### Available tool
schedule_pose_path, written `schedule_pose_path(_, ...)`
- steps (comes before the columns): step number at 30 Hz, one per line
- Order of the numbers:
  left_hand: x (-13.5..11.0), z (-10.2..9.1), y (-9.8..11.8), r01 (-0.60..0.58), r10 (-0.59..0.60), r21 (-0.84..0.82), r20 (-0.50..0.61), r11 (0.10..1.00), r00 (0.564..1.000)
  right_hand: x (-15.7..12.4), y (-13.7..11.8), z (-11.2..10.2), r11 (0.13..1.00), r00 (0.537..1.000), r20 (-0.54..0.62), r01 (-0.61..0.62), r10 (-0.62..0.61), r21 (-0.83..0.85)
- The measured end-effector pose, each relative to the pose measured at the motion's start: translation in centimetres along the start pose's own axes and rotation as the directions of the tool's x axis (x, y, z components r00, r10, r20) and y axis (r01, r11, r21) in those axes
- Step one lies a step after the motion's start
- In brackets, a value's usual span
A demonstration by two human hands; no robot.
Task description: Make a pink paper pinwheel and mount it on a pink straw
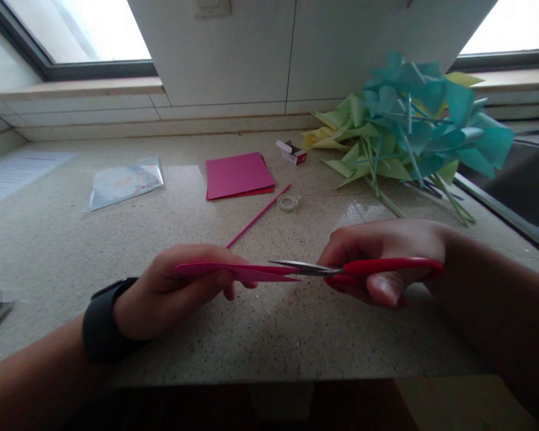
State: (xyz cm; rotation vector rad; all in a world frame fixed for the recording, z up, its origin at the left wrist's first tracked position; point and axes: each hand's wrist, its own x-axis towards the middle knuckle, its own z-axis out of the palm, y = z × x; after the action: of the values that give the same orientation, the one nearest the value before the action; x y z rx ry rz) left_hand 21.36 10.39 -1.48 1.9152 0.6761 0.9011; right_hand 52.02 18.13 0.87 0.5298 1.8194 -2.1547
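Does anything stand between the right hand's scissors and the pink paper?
Nothing visible. The scissors overlap the right end of the pink paper in this view; the left hand grips it farther left. The tape roll and pink stick lie beyond.

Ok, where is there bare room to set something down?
Bare counter: left, between the clear packet and dark wristband; front, between the left hand, right hand and counter edge. Crowded: beyond the hands, pink paper stack, tape roll and pink stick; back right, paper flowers beside the sink.

From the wearer's head, the one view looks forward and down, close over the counter (269, 341), towards the wall (233, 66).
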Motion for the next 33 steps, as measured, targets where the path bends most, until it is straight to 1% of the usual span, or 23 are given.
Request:
schedule_pose_path(5, -0.12, -0.05, -0.2, -0.022, 0.022, 0.015, -0.008, 1.0, 1.0, -0.02, 0.27, 0.04, 0.999, 1.0, -0.013, 0.002, -0.002, 0.045)
schedule_pose_path(10, 0.05, -0.1, -0.17, -0.062, 0.062, 0.035, -0.004, 0.997, 0.998, -0.12, 0.31, 0.06, 0.995, 0.999, -0.027, -0.028, 0.031, 0.094)
schedule_pose_path(16, 0.12, -0.17, -0.1, -0.083, 0.083, 0.063, -0.01, 0.995, 0.996, -0.2, 0.23, 0.1, 0.993, 0.998, -0.042, -0.045, 0.05, 0.105)
schedule_pose_path(25, -0.01, 0.05, 0.08, -0.071, 0.071, 0.026, -0.015, 0.997, 0.997, -0.25, 0.26, 0.04, 0.985, 0.993, -0.069, -0.084, 0.095, 0.149)
schedule_pose_path(33, 0.04, 0.13, -0.15, -0.075, 0.075, 0.007, -0.037, 0.997, 0.996, -0.26, 0.29, -0.11, 0.987, 0.991, -0.08, -0.095, 0.107, 0.131)
